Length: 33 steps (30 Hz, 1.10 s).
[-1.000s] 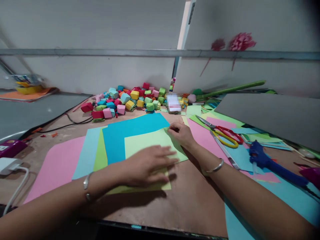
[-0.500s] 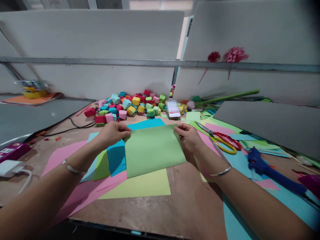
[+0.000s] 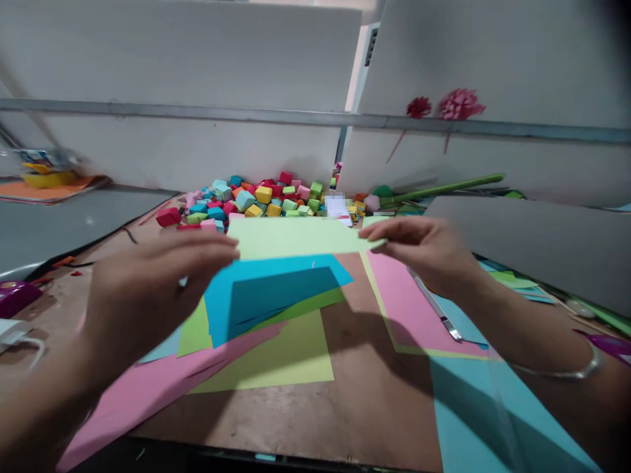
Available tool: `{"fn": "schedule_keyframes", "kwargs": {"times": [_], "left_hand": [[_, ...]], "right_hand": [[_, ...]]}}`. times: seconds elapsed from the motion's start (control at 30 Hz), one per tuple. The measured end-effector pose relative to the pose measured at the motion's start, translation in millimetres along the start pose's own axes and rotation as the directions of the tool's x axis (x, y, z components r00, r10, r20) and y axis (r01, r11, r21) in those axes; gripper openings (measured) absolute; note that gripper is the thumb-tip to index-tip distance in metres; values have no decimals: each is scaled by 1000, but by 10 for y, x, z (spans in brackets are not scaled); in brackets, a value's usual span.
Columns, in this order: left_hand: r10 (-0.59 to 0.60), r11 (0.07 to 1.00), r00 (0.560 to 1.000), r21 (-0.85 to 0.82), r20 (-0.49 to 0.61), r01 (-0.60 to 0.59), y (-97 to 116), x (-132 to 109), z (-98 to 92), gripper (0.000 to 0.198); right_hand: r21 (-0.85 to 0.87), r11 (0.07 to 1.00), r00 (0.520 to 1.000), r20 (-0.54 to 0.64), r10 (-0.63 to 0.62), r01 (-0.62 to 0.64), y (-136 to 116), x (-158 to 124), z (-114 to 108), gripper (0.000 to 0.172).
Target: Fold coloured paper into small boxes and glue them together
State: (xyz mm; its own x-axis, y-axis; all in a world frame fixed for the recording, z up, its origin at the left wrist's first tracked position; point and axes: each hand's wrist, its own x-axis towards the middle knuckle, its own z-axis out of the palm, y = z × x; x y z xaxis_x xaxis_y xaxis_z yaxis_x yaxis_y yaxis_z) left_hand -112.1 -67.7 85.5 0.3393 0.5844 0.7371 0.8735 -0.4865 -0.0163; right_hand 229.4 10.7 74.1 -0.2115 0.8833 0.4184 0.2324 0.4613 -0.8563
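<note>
2 hands, 1 sheet: left hand (image 3: 148,289) and right hand (image 3: 428,253) each pinch an end of the light green sheet (image 3: 296,238). Left takes the left edge, right takes the right corner with fingers pressed together on top. Left is motion-blurred and its thumb is hidden, so the pinch there is my read.

Change: 1 s ago that sheet lay flat on the stack under the left palm. 0.5 s ago it was tipped up facing the camera. Now it's nearly level, clear of the tabletop (image 3: 365,394), and both hands sit higher and closer to the camera. Net: only the 2 pinches carry the sheet, nothing presses it down, and its shadow falls on the blue sheet (image 3: 266,289) below.

Surface, near to far:
- Teal sheet (image 3: 483,414) at the near right edge, long pink sheet (image 3: 148,387) near left, bare brown wood between.
- Yellow-green sheet (image 3: 286,355) with the blue one overlapping it.
- 2nd pink sheet (image 3: 409,302) to the right, metal strip (image 3: 436,305) just beside it.
- Purple device (image 3: 14,295) at the far left.
- Pile of coloured paper cubes (image 3: 256,197) behind the held sheet.
- Grey board (image 3: 542,243) on the right, green rolled stick (image 3: 444,186) past it.

Room: white partition panels (image 3: 197,59), metal rail (image 3: 197,113) across them, 2 pink paper flowers (image 3: 461,104) on the right panel.
</note>
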Motion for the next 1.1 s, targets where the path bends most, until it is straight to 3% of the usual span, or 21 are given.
{"fn": "schedule_keyframes", "kwargs": {"times": [0.1, 0.17, 0.23, 0.33, 0.43, 0.5, 0.63, 0.73, 0.8, 0.87, 0.97, 1.03, 1.1], "left_hand": [[180, 982, 980, -76, 80, -174, 164, -412, 111, 22], [167, 981, 983, -114, 80, -157, 303, -641, 258, 19], [127, 984, 988, -138, 93, -113, 458, -792, 394, 22], [61, 974, 992, -222, 106, -36, 687, -860, 500, 18], [19, 943, 995, -332, 97, 14, 879, -801, 503, 16], [9, 904, 995, -426, 104, 36, 967, -753, 489, 16], [-30, 796, 992, -598, 120, 96, 979, -744, 480, 18], [-159, 819, 977, -533, 143, 211, 830, -805, 462, 20], [-180, 836, 966, -489, 184, 248, 699, -853, 420, 24], [-143, 803, 952, -531, 271, 272, 583, -900, 353, 29], [-94, 657, 923, -673, 374, 340, 465, -962, 259, 38], [-47, 579, 932, -750, 360, 319, 421, -996, 248, 57], [49, 588, 960, -785, 275, 195, 403, -1023, 289, 53]], "right_hand": [[-275, 955, 977, 207, -50, 108, 191, -353, 9, 12], [-467, 854, 931, 360, -51, 227, 354, -569, 80, 24], [-609, 696, 878, 474, -64, 380, 432, -741, 190, 34], [-708, 445, 823, 552, -137, 549, 321, -920, 405, 42], [-674, 375, 769, 591, -245, 637, 80, -1043, 632, 40], [-647, 429, 774, 566, -284, 631, -38, -1102, 745, 36], [-606, 592, 838, 476, -265, 531, -77, -1164, 753, 32], [-555, 671, 865, 402, -301, 492, -21, -1201, 587, 36], [-517, 757, 909, 331, -252, 399, 9, -1228, 459, 39], [-460, 845, 949, 275, -155, 272, 25, -1250, 357, 39], [-373, 921, 975, 220, -34, 116, 25, -1261, 273, 36], [-330, 942, 980, 198, 4, 63, 17, -1256, 253, 33], [-298, 954, 981, 192, 15, 44, 7, -1249, 248, 27]]}}
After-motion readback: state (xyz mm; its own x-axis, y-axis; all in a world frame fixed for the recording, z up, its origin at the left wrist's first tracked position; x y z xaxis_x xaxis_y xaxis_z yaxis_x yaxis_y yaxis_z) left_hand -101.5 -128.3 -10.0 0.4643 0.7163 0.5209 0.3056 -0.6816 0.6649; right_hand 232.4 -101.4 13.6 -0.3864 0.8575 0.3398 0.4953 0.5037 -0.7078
